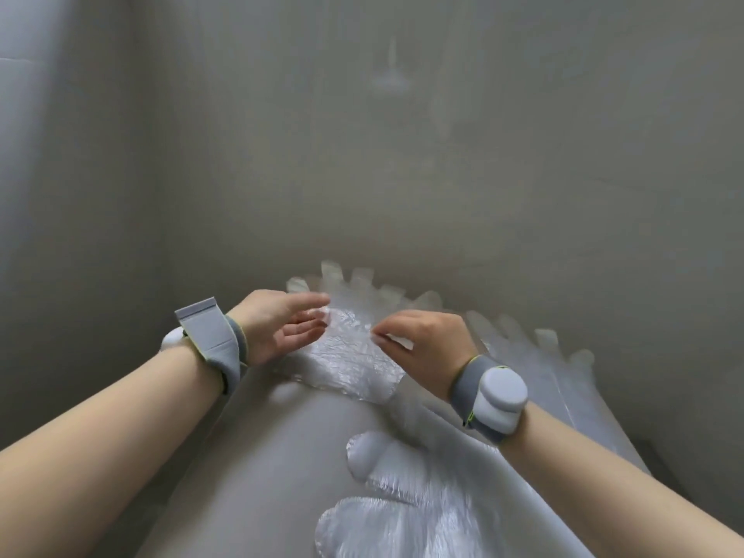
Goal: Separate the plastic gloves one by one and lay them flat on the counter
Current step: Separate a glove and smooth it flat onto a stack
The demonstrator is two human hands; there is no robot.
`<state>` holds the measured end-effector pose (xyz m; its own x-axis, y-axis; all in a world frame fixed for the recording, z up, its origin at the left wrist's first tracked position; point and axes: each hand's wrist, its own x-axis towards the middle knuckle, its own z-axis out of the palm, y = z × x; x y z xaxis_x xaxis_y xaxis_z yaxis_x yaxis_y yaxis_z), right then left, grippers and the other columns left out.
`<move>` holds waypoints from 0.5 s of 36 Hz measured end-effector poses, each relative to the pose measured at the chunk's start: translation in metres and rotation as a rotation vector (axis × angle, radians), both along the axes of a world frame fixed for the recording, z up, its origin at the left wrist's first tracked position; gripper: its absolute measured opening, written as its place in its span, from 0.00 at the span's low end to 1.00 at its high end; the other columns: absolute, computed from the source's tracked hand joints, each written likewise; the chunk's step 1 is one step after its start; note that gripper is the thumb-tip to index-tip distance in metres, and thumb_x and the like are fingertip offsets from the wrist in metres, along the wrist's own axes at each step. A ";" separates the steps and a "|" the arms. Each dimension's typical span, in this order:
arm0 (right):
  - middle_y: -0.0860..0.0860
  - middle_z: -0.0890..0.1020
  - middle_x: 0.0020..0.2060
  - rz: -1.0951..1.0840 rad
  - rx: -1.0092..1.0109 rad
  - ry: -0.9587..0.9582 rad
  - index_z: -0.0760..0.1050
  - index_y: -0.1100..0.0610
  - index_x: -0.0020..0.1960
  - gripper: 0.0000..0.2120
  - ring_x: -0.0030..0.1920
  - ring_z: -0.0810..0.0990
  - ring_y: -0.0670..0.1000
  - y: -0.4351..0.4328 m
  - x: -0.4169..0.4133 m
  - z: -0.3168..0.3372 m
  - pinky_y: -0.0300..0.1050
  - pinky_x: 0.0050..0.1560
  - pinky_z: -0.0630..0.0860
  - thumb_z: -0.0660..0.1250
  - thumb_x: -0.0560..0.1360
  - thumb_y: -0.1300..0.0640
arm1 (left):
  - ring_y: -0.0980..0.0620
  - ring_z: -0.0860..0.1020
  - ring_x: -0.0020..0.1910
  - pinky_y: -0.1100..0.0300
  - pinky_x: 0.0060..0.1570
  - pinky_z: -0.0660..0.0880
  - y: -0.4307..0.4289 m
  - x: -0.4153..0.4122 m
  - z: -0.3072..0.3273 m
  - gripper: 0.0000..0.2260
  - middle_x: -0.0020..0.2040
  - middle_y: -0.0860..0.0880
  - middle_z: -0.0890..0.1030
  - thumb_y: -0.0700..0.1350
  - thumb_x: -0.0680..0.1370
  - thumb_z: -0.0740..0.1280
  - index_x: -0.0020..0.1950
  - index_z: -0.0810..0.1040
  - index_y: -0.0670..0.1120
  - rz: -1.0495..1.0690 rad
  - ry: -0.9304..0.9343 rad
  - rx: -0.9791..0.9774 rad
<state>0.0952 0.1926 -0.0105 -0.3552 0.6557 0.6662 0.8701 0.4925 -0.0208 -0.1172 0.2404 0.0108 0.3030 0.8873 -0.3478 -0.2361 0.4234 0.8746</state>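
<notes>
Right grip [426, 344] pinches glove [350, 366] at right edge, fingers curled; left grip [277, 328] apart, fingertips at left edge. Glove between both, long axis running away from body.

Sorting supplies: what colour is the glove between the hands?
The glove is clear, crinkled plastic; head view shows it.

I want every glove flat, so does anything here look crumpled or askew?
Only the glove between the hands looks crinkled; the right hand pinches its edge and the left hand is at its other side. Blur hides finer detail.
</notes>
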 end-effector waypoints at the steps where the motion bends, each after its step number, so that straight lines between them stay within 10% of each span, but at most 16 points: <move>1: 0.44 0.83 0.35 -0.005 0.000 -0.003 0.81 0.49 0.40 0.11 0.35 0.82 0.49 0.000 0.000 -0.003 0.42 0.30 0.77 0.62 0.74 0.48 | 0.52 0.80 0.28 0.62 0.32 0.80 -0.001 0.001 -0.002 0.05 0.36 0.42 0.79 0.35 0.73 0.71 0.46 0.76 0.37 0.005 0.028 0.032; 18: 0.40 0.82 0.35 -0.007 -0.029 -0.063 0.81 0.46 0.38 0.09 0.34 0.79 0.44 -0.014 0.004 -0.017 0.33 0.28 0.72 0.63 0.72 0.48 | 0.48 0.79 0.29 0.54 0.38 0.81 -0.012 -0.020 -0.025 0.06 0.33 0.41 0.81 0.32 0.69 0.73 0.38 0.78 0.39 0.121 0.524 0.413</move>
